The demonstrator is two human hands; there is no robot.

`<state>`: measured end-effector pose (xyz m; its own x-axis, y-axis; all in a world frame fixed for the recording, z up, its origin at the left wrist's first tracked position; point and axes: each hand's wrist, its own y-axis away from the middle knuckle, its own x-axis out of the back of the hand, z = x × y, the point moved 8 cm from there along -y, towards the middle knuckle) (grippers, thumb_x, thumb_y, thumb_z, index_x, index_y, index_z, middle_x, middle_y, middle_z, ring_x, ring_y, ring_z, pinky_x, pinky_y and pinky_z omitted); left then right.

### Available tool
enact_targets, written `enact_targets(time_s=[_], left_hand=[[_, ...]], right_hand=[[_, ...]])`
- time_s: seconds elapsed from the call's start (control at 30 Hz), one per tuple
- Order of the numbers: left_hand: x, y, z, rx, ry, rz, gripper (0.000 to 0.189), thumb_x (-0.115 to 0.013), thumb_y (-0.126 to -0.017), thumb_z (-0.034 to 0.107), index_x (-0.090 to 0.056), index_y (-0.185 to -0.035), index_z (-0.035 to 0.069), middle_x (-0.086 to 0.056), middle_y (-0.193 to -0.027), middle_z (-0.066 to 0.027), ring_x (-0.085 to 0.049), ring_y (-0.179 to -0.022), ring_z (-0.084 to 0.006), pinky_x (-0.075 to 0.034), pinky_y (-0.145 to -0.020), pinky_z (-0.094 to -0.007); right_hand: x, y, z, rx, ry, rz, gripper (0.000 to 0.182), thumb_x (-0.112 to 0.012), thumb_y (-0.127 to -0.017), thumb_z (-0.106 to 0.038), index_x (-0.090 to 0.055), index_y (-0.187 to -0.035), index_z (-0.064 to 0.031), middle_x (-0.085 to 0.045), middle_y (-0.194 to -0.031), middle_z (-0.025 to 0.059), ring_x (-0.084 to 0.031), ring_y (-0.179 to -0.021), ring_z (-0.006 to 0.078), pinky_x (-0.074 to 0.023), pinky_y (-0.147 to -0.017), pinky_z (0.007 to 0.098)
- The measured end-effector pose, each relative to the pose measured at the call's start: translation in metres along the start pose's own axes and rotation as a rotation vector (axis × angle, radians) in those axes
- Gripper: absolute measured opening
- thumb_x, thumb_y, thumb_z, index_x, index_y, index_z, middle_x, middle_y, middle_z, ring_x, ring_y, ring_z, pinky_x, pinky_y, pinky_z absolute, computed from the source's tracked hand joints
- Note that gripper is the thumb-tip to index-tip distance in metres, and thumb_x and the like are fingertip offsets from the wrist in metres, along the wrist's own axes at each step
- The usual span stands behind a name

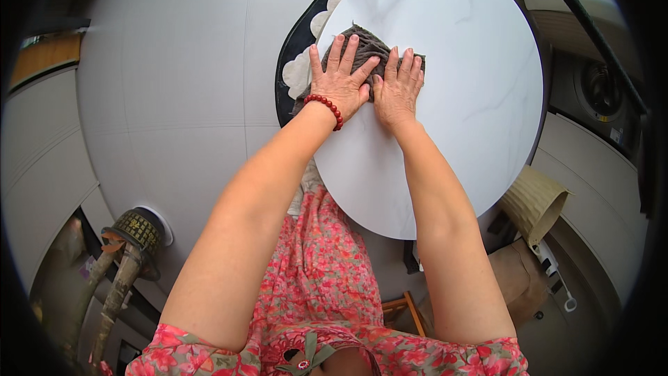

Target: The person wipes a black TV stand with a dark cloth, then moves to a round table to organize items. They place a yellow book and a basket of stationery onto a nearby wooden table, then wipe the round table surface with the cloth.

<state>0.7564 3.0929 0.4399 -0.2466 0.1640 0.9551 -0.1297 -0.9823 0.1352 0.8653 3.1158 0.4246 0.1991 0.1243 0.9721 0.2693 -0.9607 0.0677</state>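
A bunched dark brown cloth (365,44) lies at the left edge of a round white tabletop with faint grey veining (469,94). My left hand (342,81) rests flat on it, fingers spread, with a red bead bracelet (334,109) on the wrist. Close beside it on the right, my right hand (399,83) presses on the cloth's right part, its fingers slightly apart and pointing away from me. Neither hand grips the cloth. Part of the cloth hangs past the tabletop's edge under my left wrist.
Under the tabletop's left side show a dark rim (292,26) and a pale scalloped cover (296,74). A potted plant with thick stems (138,230) stands at lower left. To the right are a tan woven basket (532,203), a brown bag (516,271) and a washing machine (597,91).
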Motion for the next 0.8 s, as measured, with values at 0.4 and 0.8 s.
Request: enact_targets(time_s=[0.4, 0.8], left_hand=[[-0.003, -0.031, -0.005, -0.302, -0.048, -0.095, 0.057, -0.057, -0.074, 0.037, -0.043, -0.129, 0.035, -0.013, -0.15, -0.008, -0.003, -0.139, -0.0306, -0.006, -0.096, -0.072], [0.006, -0.096, 0.005, -0.475, 0.066, -0.058, 0.052, -0.053, -0.077, 0.036, -0.047, -0.129, 0.032, -0.02, -0.148, -0.0112, -0.01, -0.138, -0.0312, -0.002, -0.107, -0.0576]], right_hand=[[-0.017, 0.01, -0.008, -0.223, -0.062, 0.034, 0.073, -0.055, -0.085, -0.029, -0.016, -0.142, -0.0058, -0.008, -0.147, 0.019, -0.006, -0.136, 0.0391, -0.0073, -0.109, 0.0517], [-0.005, -0.033, 0.014, -0.412, -0.048, 0.06, 0.074, -0.056, -0.085, -0.027, -0.014, -0.142, -0.0065, -0.008, -0.147, 0.0206, -0.007, -0.135, 0.0405, -0.0079, -0.109, 0.0525]])
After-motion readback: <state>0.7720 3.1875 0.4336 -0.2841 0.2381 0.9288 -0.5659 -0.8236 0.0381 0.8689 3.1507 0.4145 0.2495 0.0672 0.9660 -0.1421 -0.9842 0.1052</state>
